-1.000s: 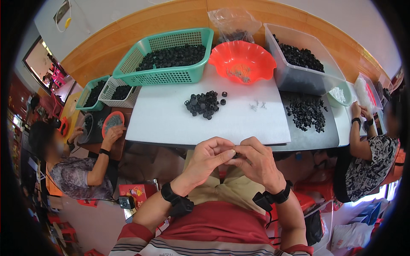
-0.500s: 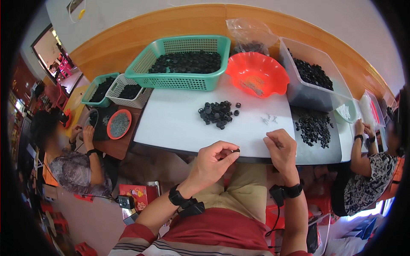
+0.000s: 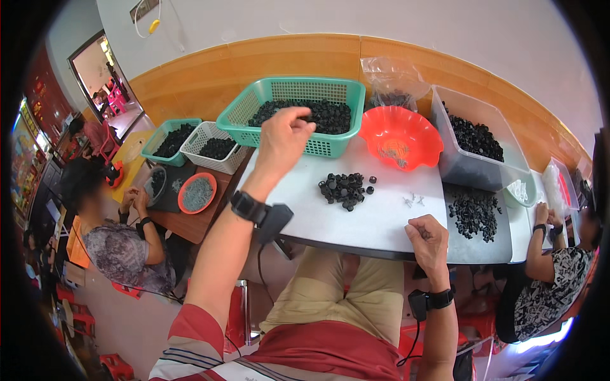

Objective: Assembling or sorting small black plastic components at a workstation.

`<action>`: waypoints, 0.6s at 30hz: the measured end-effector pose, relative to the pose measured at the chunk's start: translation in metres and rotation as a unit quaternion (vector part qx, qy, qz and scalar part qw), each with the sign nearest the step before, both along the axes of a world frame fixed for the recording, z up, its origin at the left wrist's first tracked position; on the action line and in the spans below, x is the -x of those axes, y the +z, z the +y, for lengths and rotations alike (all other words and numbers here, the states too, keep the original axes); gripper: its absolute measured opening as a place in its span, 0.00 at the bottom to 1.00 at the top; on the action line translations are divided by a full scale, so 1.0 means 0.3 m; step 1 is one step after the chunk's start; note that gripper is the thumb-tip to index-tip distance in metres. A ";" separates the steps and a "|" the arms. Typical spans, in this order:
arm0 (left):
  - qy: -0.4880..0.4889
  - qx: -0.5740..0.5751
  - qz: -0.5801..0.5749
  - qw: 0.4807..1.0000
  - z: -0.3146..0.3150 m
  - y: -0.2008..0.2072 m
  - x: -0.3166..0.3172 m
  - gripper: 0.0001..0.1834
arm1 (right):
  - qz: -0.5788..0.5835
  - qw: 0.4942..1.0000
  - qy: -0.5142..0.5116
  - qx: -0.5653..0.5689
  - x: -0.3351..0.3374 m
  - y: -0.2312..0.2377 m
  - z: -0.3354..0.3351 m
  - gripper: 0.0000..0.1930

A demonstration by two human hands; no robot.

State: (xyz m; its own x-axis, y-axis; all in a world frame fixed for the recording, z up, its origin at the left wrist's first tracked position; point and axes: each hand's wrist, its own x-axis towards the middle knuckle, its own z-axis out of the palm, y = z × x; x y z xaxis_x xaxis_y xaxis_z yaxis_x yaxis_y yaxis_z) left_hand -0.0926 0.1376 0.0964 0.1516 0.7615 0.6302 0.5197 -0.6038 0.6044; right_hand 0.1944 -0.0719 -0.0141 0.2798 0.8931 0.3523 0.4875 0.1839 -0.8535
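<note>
My left hand (image 3: 284, 141) reaches over the front rim of the large green basket (image 3: 330, 147). Its curled fingers stand apart from the thumb, with nothing visible between them. Inside that basket lie many black, cap-like plastic parts (image 3: 330, 119). At the table's front edge, my right hand (image 3: 429, 246) is closed, thumb against the bent fingers; whatever it may hold is hidden. Between the basket and my right hand sits a loose pile of black ring-like parts (image 3: 343, 191). A few small pale metal pins (image 3: 414, 200) lie just beyond my right hand.
A red scalloped bowl (image 3: 406, 120) holding small pins stands behind the pile. To its right are a clear bin (image 3: 470, 170) of black parts and a dark mat (image 3: 469, 252) with more. Co-workers sit left (image 3: 130, 251) and right (image 3: 549, 279), with smaller baskets (image 3: 216, 162) at left.
My left hand has moved from the table's front edge forward and left to the green basket, and the small black part at its fingertips no longer shows. My right hand stays near the edge.
</note>
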 end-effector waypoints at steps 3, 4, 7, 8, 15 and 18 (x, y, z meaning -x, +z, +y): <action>0.024 0.003 0.001 1.000 0.031 -0.039 0.026 0.15 | -0.001 1.000 0.000 -0.004 0.007 0.013 -0.001 0.04; 0.022 -0.026 -0.001 0.999 0.018 -0.066 0.026 0.16 | 0.000 1.000 -0.003 -0.003 0.006 0.010 -0.002 0.04; -0.012 -0.031 0.004 0.999 -0.089 -0.176 -0.003 0.17 | -0.001 1.000 -0.012 0.006 -0.001 0.003 0.001 0.04; -0.027 -0.044 0.006 0.999 -0.124 -0.209 -0.014 0.16 | 0.001 1.000 -0.011 0.004 -0.003 0.001 0.004 0.04; -0.053 0.003 0.025 0.998 -0.229 -0.335 -0.036 0.15 | 0.010 1.000 -0.002 0.007 0.006 0.005 0.009 0.03; -0.041 0.026 0.047 0.998 -0.237 -0.349 -0.027 0.14 | 0.002 1.000 -0.001 0.001 0.007 0.007 0.010 0.03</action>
State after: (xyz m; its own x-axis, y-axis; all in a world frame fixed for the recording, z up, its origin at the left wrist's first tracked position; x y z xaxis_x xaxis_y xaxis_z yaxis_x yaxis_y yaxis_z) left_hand -0.0845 0.0665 -0.0082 0.2718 0.7752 0.5702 0.5256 -0.6159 0.5868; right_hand 0.1922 -0.0689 -0.0120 0.2834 0.8933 0.3487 0.4845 0.1804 -0.8560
